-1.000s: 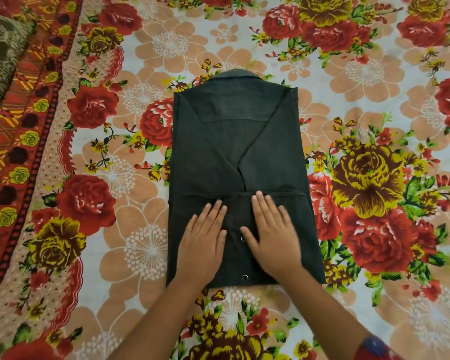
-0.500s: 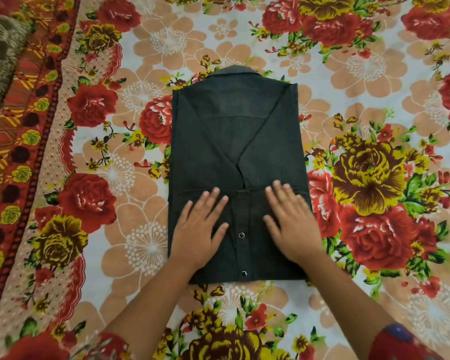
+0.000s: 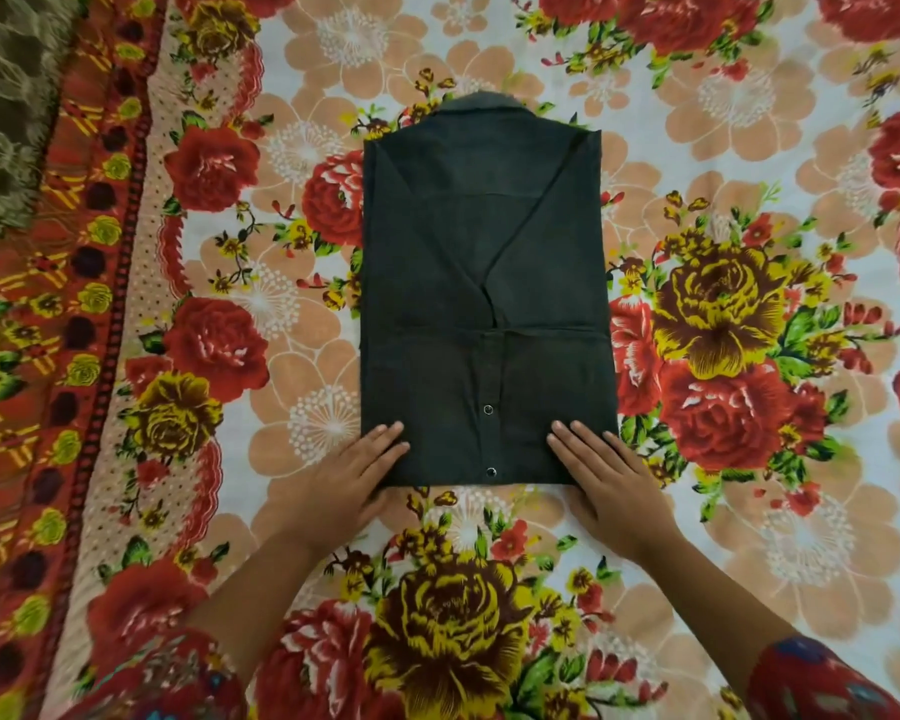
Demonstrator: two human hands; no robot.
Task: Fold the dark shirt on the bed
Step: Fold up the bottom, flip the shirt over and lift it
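The dark shirt (image 3: 484, 283) lies on the bed as a folded rectangle, collar at the far end, sleeves folded in, and its lower part doubled up with two snap buttons showing. My left hand (image 3: 352, 480) lies over the near left corner of the shirt. My right hand (image 3: 606, 480) lies over the near right corner. On both hands the fingers rest on top of the cloth and the thumbs are hidden beneath the near edge, pinching the corners.
The bed is covered by a flowered sheet (image 3: 749, 356) in red, yellow and peach. A red patterned border (image 3: 74, 356) runs down the left side. A dark brown patterned cloth (image 3: 6, 96) sits at the far left corner.
Both hands slid apart from the middle of the lower fold and drew back to the near corners of the shirt. Their thumbs went out of sight under the edge.
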